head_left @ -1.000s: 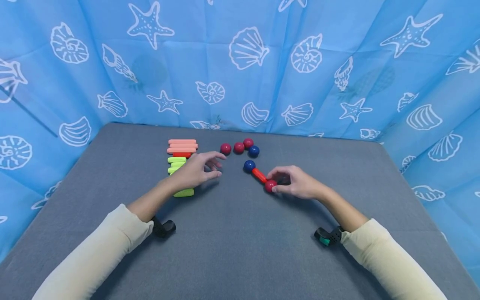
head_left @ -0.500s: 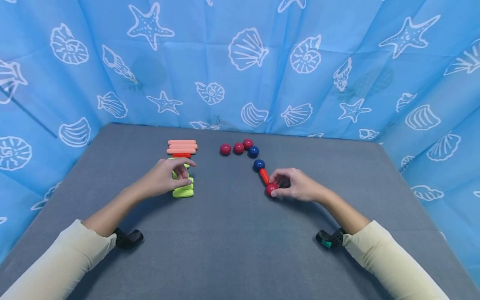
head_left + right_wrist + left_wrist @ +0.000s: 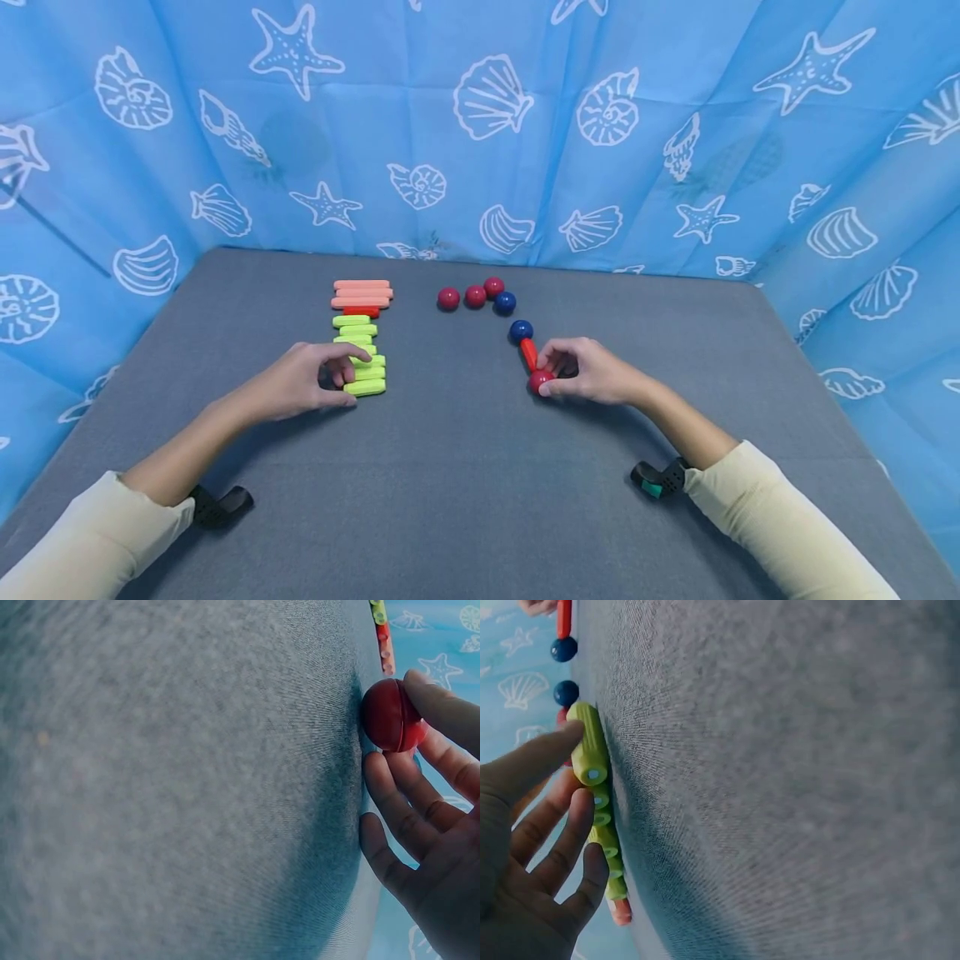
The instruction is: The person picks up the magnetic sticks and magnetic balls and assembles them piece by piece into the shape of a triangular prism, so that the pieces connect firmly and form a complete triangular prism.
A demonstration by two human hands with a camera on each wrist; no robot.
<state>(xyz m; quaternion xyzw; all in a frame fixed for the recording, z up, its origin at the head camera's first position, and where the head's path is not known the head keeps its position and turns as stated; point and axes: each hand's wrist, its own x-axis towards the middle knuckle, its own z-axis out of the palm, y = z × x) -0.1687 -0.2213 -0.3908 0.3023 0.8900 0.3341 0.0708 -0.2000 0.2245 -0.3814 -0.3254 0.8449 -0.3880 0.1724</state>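
My right hand (image 3: 588,371) pinches a glossy red ball (image 3: 541,382) between thumb and fingers, low over the grey tabletop. A red rod (image 3: 529,355) runs from that ball to a blue ball (image 3: 521,332), forming one joined piece. On the left, a column of yellow-green rods (image 3: 365,387) lies side by side. My left hand (image 3: 300,382) is at its near end, index finger over the rods and thumb tip beside the nearest one. In the left wrist view the thumb overlaps this ridged rod (image 3: 591,746), and the other fingers are spread.
Beyond the green rods lie a red rod (image 3: 362,312) and several salmon rods (image 3: 362,293). Three loose red balls (image 3: 475,296) and a blue ball (image 3: 505,302) sit at the back middle. A blue seashell-print curtain (image 3: 420,125) stands behind the grey table (image 3: 450,500).
My left hand has moved left and toward me, from near the loose balls to the green rods' near end. The piece in my right hand has swung, its blue ball moving right.
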